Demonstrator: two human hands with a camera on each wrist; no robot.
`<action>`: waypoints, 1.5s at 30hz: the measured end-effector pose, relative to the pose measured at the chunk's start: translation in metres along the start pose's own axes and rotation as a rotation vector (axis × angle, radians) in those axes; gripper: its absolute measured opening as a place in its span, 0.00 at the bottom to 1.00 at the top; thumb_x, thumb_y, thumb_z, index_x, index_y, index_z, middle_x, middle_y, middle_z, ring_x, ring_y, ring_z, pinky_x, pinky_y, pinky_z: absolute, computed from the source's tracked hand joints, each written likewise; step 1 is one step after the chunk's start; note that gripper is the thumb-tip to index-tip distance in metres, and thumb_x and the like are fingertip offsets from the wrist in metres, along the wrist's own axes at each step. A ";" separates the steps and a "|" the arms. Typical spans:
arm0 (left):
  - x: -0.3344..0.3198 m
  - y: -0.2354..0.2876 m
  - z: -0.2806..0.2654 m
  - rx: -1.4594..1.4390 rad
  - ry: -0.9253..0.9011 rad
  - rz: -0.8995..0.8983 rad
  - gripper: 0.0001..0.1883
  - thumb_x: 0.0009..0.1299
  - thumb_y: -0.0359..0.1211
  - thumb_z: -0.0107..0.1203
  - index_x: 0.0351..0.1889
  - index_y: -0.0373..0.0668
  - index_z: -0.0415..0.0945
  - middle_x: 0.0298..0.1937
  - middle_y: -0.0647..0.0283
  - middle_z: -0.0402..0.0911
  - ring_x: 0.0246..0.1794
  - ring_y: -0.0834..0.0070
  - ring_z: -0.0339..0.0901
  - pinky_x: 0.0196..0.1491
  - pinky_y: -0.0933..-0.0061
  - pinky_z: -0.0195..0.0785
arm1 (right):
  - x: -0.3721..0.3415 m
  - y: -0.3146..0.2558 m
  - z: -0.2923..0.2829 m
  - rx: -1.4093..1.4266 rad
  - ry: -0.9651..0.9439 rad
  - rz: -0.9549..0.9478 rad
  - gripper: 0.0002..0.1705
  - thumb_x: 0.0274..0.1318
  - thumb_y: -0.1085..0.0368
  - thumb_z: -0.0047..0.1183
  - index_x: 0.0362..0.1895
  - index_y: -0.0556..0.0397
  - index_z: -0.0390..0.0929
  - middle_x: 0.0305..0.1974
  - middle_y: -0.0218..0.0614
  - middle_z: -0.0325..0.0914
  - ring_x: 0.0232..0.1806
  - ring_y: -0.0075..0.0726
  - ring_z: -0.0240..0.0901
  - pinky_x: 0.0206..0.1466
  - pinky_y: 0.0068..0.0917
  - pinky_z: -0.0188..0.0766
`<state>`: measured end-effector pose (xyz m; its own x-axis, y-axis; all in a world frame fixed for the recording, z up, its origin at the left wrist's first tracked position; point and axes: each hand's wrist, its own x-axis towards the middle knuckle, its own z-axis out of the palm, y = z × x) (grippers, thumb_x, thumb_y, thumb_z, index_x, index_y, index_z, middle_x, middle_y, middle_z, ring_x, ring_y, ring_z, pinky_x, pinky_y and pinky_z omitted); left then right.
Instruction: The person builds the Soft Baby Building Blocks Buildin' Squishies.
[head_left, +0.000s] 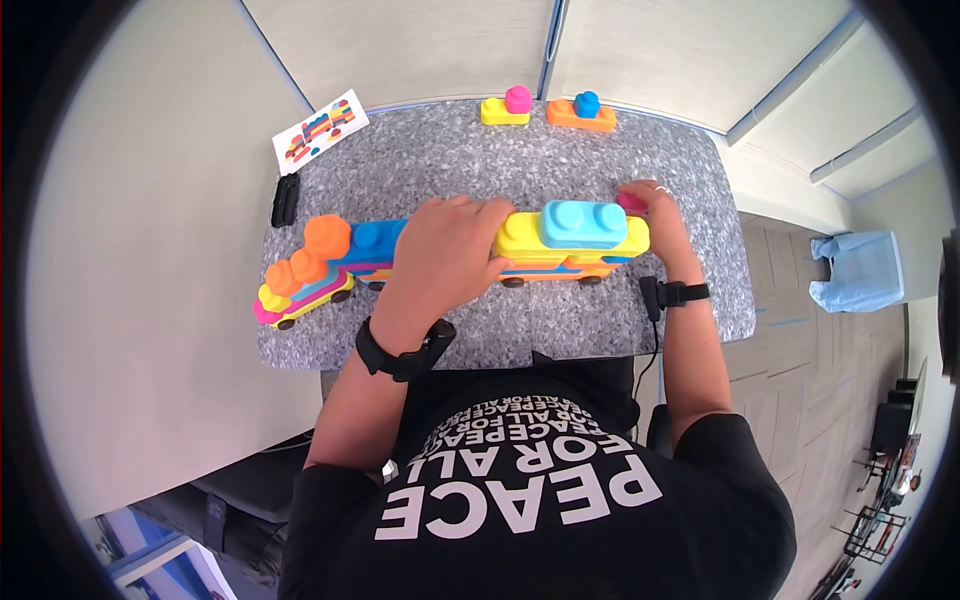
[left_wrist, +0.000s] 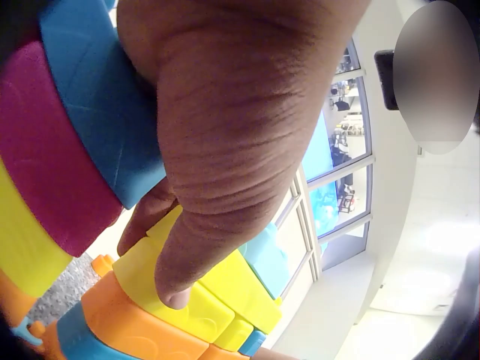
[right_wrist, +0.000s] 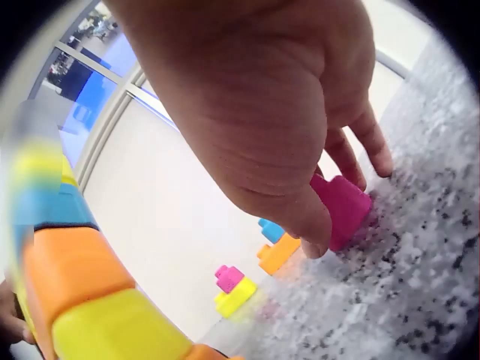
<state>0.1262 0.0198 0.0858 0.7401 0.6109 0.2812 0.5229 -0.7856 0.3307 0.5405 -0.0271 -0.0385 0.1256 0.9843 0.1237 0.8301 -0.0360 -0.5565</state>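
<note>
A toy train of building blocks stands across the table, its blue, magenta and orange middle car (head_left: 370, 237) partly under my left hand (head_left: 448, 250). That hand grips the near end of the yellow-topped car (head_left: 520, 235); its thumb lies on the yellow side and other fingers reach the far side. A light blue block (head_left: 583, 224) sits on top of this car. Past the train's right end, my right hand (head_left: 662, 218) pinches a magenta block (right_wrist: 349, 212) low at the speckled tabletop, thumb on one side and fingers on the other.
At the table's back edge stand a yellow block with a pink one on top (head_left: 505, 111) and an orange block with a blue one (head_left: 582, 115). A picture card (head_left: 320, 131) and a black object (head_left: 286, 200) lie at the left. The orange-stacked front car (head_left: 305, 285) angles off at left.
</note>
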 end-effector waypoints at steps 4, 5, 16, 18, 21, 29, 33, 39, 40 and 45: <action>-0.001 -0.003 0.002 -0.013 0.016 0.014 0.29 0.63 0.39 0.82 0.61 0.49 0.83 0.44 0.58 0.90 0.50 0.52 0.88 0.54 0.48 0.76 | -0.017 -0.048 -0.023 0.393 0.211 0.000 0.28 0.70 0.73 0.71 0.73 0.53 0.85 0.65 0.43 0.88 0.64 0.41 0.86 0.66 0.36 0.85; -0.001 -0.003 0.003 -0.020 0.021 0.019 0.29 0.63 0.39 0.82 0.61 0.49 0.83 0.44 0.59 0.90 0.51 0.52 0.88 0.55 0.48 0.76 | -0.020 -0.048 -0.027 0.543 0.238 -0.040 0.28 0.71 0.72 0.72 0.73 0.54 0.85 0.64 0.41 0.88 0.64 0.40 0.86 0.66 0.35 0.85; 0.001 0.002 0.003 0.000 0.019 0.012 0.30 0.62 0.41 0.83 0.62 0.49 0.84 0.43 0.60 0.89 0.50 0.54 0.88 0.56 0.50 0.77 | -0.064 -0.137 -0.082 0.388 0.174 -0.325 0.32 0.68 0.63 0.79 0.73 0.53 0.85 0.65 0.44 0.91 0.63 0.44 0.89 0.70 0.41 0.82; 0.001 0.001 0.002 0.003 0.024 0.010 0.31 0.62 0.41 0.83 0.62 0.49 0.84 0.43 0.60 0.89 0.49 0.54 0.87 0.56 0.50 0.77 | -0.063 -0.136 -0.083 0.268 0.163 -0.368 0.34 0.66 0.63 0.80 0.73 0.53 0.86 0.66 0.45 0.91 0.63 0.47 0.90 0.70 0.41 0.82; 0.001 0.003 0.002 0.004 0.026 0.003 0.31 0.62 0.41 0.83 0.63 0.49 0.84 0.43 0.60 0.88 0.49 0.54 0.87 0.55 0.50 0.77 | -0.065 -0.138 -0.079 0.174 0.171 -0.430 0.37 0.63 0.62 0.82 0.74 0.53 0.86 0.67 0.46 0.91 0.65 0.52 0.89 0.70 0.42 0.82; 0.002 0.003 0.003 0.011 0.018 0.004 0.30 0.63 0.41 0.82 0.63 0.49 0.84 0.43 0.60 0.89 0.49 0.54 0.88 0.55 0.50 0.77 | -0.075 -0.131 -0.047 0.152 0.328 -0.493 0.46 0.54 0.62 0.87 0.77 0.52 0.83 0.77 0.49 0.84 0.73 0.58 0.83 0.75 0.48 0.79; 0.004 0.005 0.002 0.025 -0.020 0.001 0.31 0.63 0.40 0.82 0.63 0.48 0.84 0.45 0.60 0.90 0.50 0.55 0.88 0.55 0.50 0.77 | -0.080 -0.130 -0.039 0.232 0.342 -0.439 0.49 0.53 0.66 0.86 0.80 0.51 0.81 0.77 0.48 0.83 0.75 0.55 0.82 0.78 0.47 0.78; 0.005 0.010 0.007 0.017 0.105 0.089 0.36 0.64 0.40 0.82 0.71 0.47 0.83 0.57 0.60 0.92 0.62 0.55 0.87 0.66 0.48 0.76 | -0.081 -0.122 -0.006 0.600 0.375 -0.278 0.62 0.55 0.72 0.86 0.90 0.51 0.65 0.73 0.43 0.82 0.75 0.43 0.81 0.80 0.43 0.78; 0.006 0.012 0.005 0.014 0.197 0.159 0.37 0.64 0.39 0.82 0.73 0.46 0.82 0.61 0.60 0.92 0.65 0.55 0.86 0.70 0.47 0.76 | -0.083 -0.118 -0.006 0.584 0.375 -0.256 0.63 0.55 0.72 0.87 0.91 0.51 0.63 0.72 0.43 0.82 0.74 0.42 0.81 0.81 0.43 0.78; -0.012 0.016 -0.024 -0.089 0.420 0.284 0.40 0.66 0.38 0.82 0.77 0.43 0.81 0.71 0.58 0.91 0.73 0.51 0.83 0.79 0.45 0.70 | -0.087 -0.107 -0.019 0.545 0.372 -0.205 0.62 0.55 0.73 0.86 0.90 0.53 0.64 0.72 0.40 0.81 0.73 0.38 0.81 0.80 0.41 0.79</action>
<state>0.1159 0.0020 0.1095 0.6047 0.3755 0.7024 0.2743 -0.9261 0.2590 0.4507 -0.1125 0.0260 0.2545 0.8337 0.4901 0.4775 0.3324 -0.8133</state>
